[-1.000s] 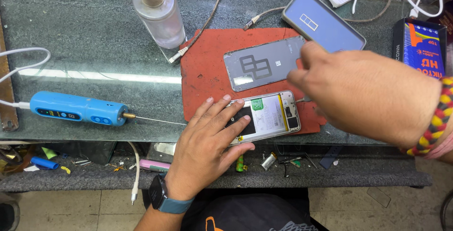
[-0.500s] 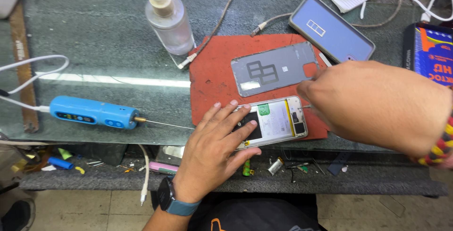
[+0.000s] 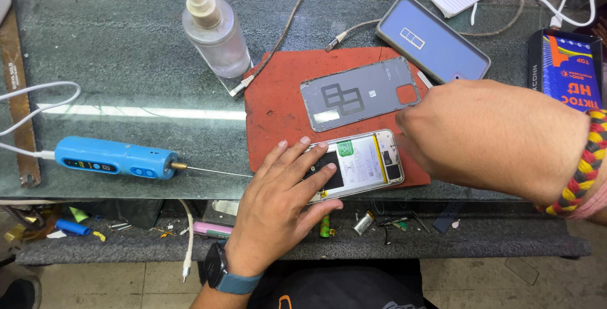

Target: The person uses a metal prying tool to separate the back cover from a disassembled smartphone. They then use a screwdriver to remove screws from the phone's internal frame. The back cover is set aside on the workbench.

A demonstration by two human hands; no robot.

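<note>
Steadiness matters: left hand (image 3: 278,205), fingers spread, pins the opened phone (image 3: 357,167) on the red mat (image 3: 278,113) at the counter's (image 3: 114,69) front edge, while right hand (image 3: 499,135) works its right end, fingertips hidden.

I see a dark glass-topped counter (image 3: 126,50). Directly on it lie 1 red work mat (image 3: 278,119), 1 clear spray bottle (image 3: 215,31), 1 blue electric screwdriver (image 3: 114,158), 1 grey phone (image 3: 433,38) face down, a brown cable (image 3: 288,28) and a blue box (image 3: 567,69).
</note>
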